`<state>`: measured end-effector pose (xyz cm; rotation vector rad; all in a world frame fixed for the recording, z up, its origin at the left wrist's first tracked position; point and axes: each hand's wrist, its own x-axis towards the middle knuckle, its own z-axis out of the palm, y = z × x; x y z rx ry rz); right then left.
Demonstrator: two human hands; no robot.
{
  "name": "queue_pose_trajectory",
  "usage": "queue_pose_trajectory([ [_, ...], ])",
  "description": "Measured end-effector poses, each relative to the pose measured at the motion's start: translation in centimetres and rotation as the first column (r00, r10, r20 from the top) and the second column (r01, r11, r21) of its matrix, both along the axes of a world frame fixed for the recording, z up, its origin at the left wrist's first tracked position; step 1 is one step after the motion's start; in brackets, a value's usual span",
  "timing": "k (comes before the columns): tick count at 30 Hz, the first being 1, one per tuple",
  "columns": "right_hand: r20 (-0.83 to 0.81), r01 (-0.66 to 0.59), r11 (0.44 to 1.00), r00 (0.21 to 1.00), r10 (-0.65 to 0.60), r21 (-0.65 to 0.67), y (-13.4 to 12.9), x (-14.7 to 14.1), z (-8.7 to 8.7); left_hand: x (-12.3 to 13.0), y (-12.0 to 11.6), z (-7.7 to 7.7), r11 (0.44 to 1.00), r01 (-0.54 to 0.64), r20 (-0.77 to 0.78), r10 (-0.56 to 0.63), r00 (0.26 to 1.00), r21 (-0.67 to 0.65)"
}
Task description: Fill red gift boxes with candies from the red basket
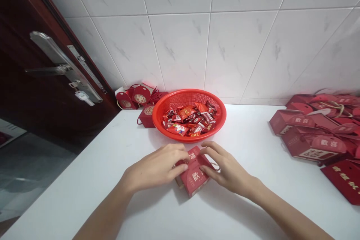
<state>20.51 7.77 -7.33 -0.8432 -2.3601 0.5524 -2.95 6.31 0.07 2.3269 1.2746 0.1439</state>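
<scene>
A small red gift box (194,176) with white characters lies on the white table, just in front of a red plastic basket (218,129). From the left, my left hand (160,163) grips the box, with thumb and fingers bent at its upper left edge. My right hand (226,167) holds the other side, its thumb on the top flaps and its fingers curled at the far right edge. A thin cord loop shows beside the right fingers. Red wrapped candies (191,118) fill the bottom of the basket.
Many red boxes (312,144) are piled on the right, with a dark red packet (343,180) in front. Smaller red boxes (140,95) stand at the back left. A tiled wall (180,45) rises behind; a dark door (36,63) is at left.
</scene>
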Motion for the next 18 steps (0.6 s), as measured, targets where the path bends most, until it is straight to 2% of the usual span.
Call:
queue_pose_trajectory([
  [3,-0.002,0.026,0.994,1.000,-0.026,0.102,-0.5,-0.4,-0.6,-0.1,0.2,-0.4,0.994,-0.073,-0.053,0.069,0.996,-0.078],
  [6,0.044,0.058,0.996,0.997,-0.062,0.069,-0.8,-0.4,-0.9,0.3,0.4,-1.0,0.991,-0.094,-0.064,0.089,0.994,-0.093],
  [9,0.088,0.119,0.982,0.990,-0.107,-0.145,-0.7,0.2,-1.1,0.8,0.5,-1.4,0.993,-0.057,-0.048,0.052,0.998,-0.108],
  [13,0.078,0.122,0.880,0.992,-0.097,-0.460,-0.2,1.7,-1.4,1.7,0.7,-1.6,0.992,-0.023,0.008,0.024,1.000,-0.127],
  [16,0.059,0.108,0.807,0.994,-0.091,-0.580,-0.1,2.8,-1.0,2.4,1.0,-1.9,0.993,-0.012,0.085,0.023,0.996,-0.120],
  [18,0.069,0.115,0.790,0.993,-0.092,-0.602,-0.3,3.4,-0.5,2.8,1.1,-2.4,0.993,-0.002,0.147,0.020,0.989,-0.117],
])
